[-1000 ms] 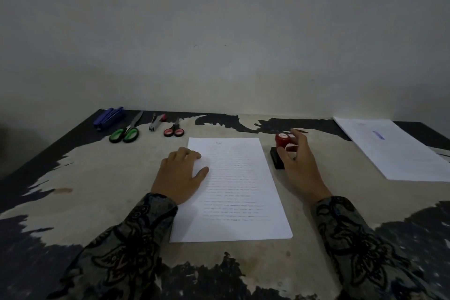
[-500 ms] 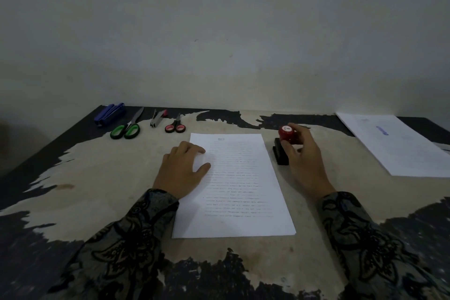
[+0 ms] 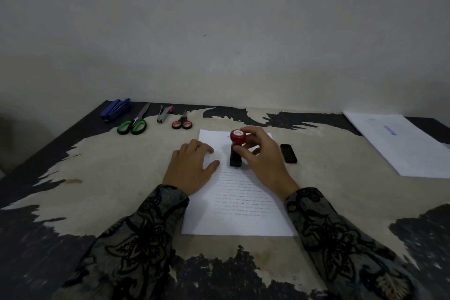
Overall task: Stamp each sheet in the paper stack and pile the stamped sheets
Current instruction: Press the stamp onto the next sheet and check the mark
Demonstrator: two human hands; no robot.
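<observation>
A white printed sheet (image 3: 239,204) lies in front of me on the worn table (image 3: 117,178). My left hand (image 3: 191,168) rests flat on the sheet's left edge, fingers relaxed. My right hand (image 3: 261,157) grips a stamp (image 3: 236,147) with a red round knob and a black base. The stamp stands over the upper middle of the sheet; whether its base touches the paper I cannot tell. A black ink pad (image 3: 288,153) lies on the table just right of the sheet. A second white sheet (image 3: 404,146) with a blue stamp mark lies at the far right.
Along the back left edge lie a blue stapler (image 3: 116,109), green-handled scissors (image 3: 134,124), a staple remover (image 3: 164,114) and small red-handled scissors (image 3: 182,123). A pale wall rises behind the table. My patterned sleeves (image 3: 136,238) cover the near edge.
My right hand carried the stamp left from the ink pad to above the sheet's upper part, uncovering the pad. My left hand stayed on the sheet.
</observation>
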